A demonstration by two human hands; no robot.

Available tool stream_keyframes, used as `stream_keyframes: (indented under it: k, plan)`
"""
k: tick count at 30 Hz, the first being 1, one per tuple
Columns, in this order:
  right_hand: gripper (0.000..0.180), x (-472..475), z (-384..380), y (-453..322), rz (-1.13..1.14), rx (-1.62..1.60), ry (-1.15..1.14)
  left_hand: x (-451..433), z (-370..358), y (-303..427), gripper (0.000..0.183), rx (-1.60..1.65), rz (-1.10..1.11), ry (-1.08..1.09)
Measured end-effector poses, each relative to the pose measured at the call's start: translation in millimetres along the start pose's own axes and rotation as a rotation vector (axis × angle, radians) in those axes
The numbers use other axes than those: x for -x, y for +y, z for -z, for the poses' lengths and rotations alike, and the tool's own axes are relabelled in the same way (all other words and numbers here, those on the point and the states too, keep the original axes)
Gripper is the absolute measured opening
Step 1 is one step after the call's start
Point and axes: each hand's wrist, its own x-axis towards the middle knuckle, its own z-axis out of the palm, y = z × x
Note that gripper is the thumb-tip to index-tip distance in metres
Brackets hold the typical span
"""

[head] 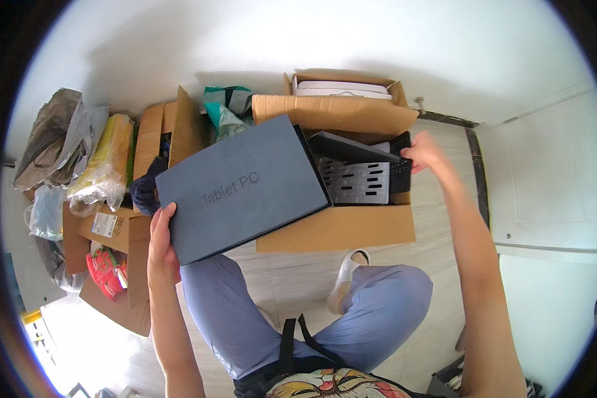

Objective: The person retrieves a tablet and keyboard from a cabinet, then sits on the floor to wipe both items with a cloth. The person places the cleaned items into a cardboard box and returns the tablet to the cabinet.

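My left hand (163, 243) grips the lower left corner of a flat dark grey tablet box (244, 209), which bears writing on its lid. The box is tilted above my knee and covers the left part of an open cardboard box (336, 229) on the floor. My right hand (423, 151) pinches the edge of a black textured panel (400, 176) at the right side of that cardboard box; its full shape is hidden. Inside, a dark slab (350, 148) leans at a slant over a grey slotted plate (358, 185).
Behind stands a smaller carton (398, 89) holding white boxes (343, 89). To the left are more open cardboard boxes (149, 134), plastic bags (49, 144), a dark cloth (144, 191) and red packets (103, 271). A white door (542, 184) stands at right.
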Motion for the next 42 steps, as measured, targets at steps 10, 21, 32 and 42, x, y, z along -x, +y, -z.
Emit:
stream_keyframes:
  k: [10, 21, 32, 42]
  plan:
    - [0.026, 188.4, 168.9, 8.3, 0.126, -0.246, 0.143, -33.5, 20.8, -18.6, 0.04, -0.028, -0.052, -0.192]
    - [0.028, 260.2, 137.3, 33.3, 0.234, -0.763, 0.147, -31.2, -16.6, -11.2, 0.046, -0.084, -0.032, -0.34]
    - [0.033, 278.8, 81.8, 20.5, 0.251, -0.914, 0.108, -47.0, -34.7, -15.4, 0.067, -0.163, 0.019, -0.343]
    - [0.026, 306.3, -26.9, -28.0, 0.269, -1.533, 0.128, -68.1, -18.3, -26.3, 0.083, -0.142, 0.1, -0.402]
